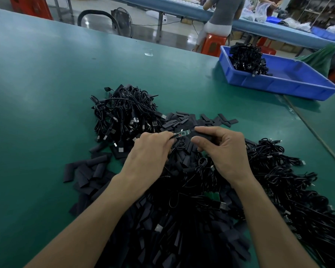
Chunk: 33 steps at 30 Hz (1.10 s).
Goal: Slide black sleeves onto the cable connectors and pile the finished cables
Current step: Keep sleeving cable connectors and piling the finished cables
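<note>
This is a factory assembly floor. A long green work table (pixel 46 84) carries bulk heaps of black cables (pixel 124 113) and loose black sleeves (pixel 89 171), beside a blue plastic bin (pixel 278 88) holding more cables. Behind it, another person (pixel 224 12) sits on a red stool (pixel 213 43) at a second long bench (pixel 259 24), near a floor fan (pixel 122 18) and stocked shelves (pixel 317 10).

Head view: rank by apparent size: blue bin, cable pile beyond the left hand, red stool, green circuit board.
1. blue bin
2. cable pile, not far behind the bin
3. red stool, though far from the camera
4. green circuit board, partly covered
</note>
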Tool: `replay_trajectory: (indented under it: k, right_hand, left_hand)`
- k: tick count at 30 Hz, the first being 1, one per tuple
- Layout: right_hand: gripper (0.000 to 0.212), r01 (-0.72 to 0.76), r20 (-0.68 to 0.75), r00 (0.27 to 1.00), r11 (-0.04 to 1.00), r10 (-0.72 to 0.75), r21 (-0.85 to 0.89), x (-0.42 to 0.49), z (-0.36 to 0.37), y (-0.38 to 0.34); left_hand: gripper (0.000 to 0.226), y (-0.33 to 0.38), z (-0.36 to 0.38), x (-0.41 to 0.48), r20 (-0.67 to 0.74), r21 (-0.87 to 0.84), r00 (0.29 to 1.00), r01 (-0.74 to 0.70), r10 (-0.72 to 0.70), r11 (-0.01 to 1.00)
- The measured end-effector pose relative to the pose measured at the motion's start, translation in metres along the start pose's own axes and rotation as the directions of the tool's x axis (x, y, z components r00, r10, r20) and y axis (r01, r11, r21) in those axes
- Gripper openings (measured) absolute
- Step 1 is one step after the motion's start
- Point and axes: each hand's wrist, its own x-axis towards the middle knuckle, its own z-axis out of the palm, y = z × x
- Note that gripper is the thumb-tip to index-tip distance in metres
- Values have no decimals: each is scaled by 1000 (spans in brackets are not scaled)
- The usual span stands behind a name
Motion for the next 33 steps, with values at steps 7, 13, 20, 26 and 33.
replay_trajectory:
  k: [7,13,20,26,33]
  right_hand:
    - [28,-14,-24,1000,1000,13,-17,0,0,2]
    - [30,-25,1,1000,998,25,-54,0,-3,0]
    - [25,-76,133,988,996,80,-35,4,-15,0]
    - [26,-96,212,973,995,91,13,4,-19,0]
    - [24,-96,205,975,994,84,46,3,-21,0]
  left_hand:
    - [26,0,1,-2,0,9,1000,-26,26,1000]
    - [24,-1,2,-2,-2,-41,1000,-31,31,999]
    - [22,-9,5,0,48,-182,998,-39,49,982]
    - [22,-15,6,1,91,-231,993,-48,71,972]
    - [20,-12,4,3,229,-354,972,42,43,934]
